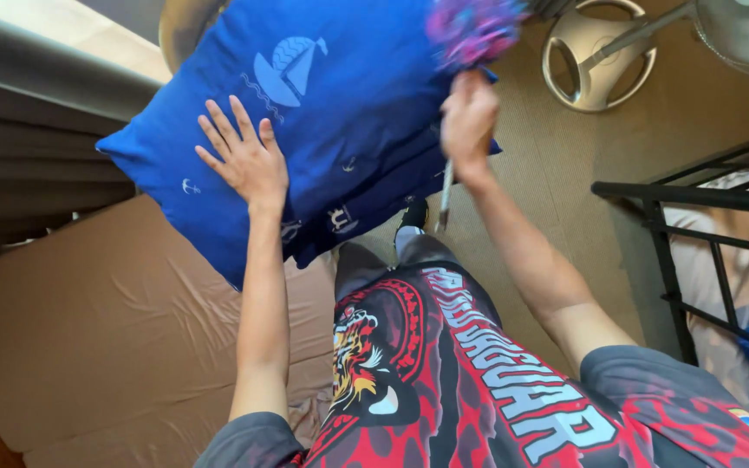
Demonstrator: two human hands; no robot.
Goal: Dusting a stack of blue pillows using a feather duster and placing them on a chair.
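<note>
a person's left hand (249, 156) lies flat, fingers spread wide, against a blue pillow (331, 113) printed with a white sailboat and small anchors, propping it up over a tan mattress (114, 329). the right hand (468, 117) is closed around the thin handle of a duster (472, 30) (its pink-and-purple head blurred), pressed at the pillow's upper right edge. a fan's round base (595, 56) sits on the carpet beyond; a black metal bed frame (678, 251) stands at right.
</note>
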